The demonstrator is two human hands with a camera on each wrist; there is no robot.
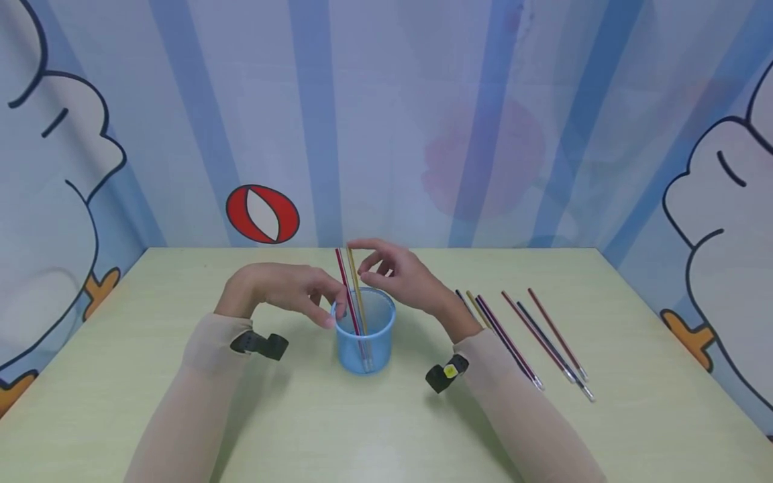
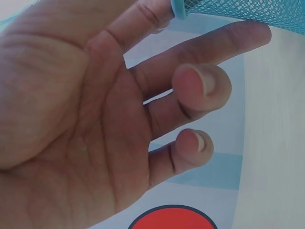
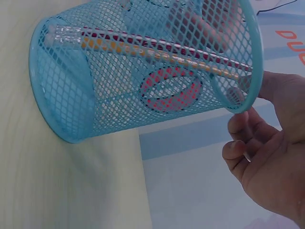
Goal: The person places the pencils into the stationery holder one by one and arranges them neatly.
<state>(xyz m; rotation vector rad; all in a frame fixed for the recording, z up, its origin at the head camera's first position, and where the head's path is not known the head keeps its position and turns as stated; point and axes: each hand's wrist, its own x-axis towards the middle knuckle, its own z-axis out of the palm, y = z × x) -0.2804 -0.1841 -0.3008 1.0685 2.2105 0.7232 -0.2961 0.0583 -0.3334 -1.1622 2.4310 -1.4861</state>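
Observation:
A light blue mesh pencil cup [image 1: 364, 352] stands upright on the table. In it lean a red pencil [image 1: 342, 274] and a yellow pencil [image 1: 361, 310], their silvery ends at the bottom. At the cup's left rim, my left hand [image 1: 296, 287] holds the edge between thumb and index finger; the left wrist view shows its other fingers [image 2: 205, 86] loosely bent beside the mesh. My right hand [image 1: 401, 274] hovers over the far right rim. Its index finger reaches to the top of the yellow pencil, with the thumb apart from it.
Several pencils [image 1: 546, 342] lie on the table to the right, partly behind my right forearm; they are dark, yellow and reddish. A patterned cloth [image 1: 386, 134] with blue stripes hangs along the table's back edge. Both wrists carry small black cameras [image 1: 443, 376].

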